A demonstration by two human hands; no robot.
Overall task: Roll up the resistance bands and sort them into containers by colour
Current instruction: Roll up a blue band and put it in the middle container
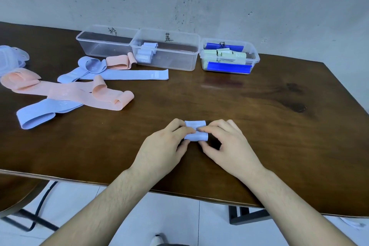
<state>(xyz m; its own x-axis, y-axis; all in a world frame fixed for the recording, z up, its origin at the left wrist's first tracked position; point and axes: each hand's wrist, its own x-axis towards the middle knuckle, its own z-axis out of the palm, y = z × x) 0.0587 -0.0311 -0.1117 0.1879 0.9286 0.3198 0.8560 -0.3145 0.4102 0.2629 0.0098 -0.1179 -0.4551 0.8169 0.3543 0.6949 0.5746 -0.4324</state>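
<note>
A rolled light blue band point(196, 136) sits on the dark wooden table point(259, 126) near its front edge. My left hand point(165, 146) pinches its left end and my right hand point(225, 144) pinches its right end, fingertips meeting on top. Unrolled pink bands point(83, 94) and light blue bands point(129, 75) lie in a loose heap at the left. Three clear containers stand at the back: the left one point(99, 44) holds nothing, the middle one point(179, 54) holds several rolled light blue bands point(144, 54), the right one point(253, 60) holds green rolls point(225, 56).
Dark blue pieces point(227, 67) lie in the right container with the green rolls. A clear plastic lid point(12, 58) lies at the table's far left edge. The wall stands just behind the containers. Part of a chair point(18, 195) shows under the table at the lower left.
</note>
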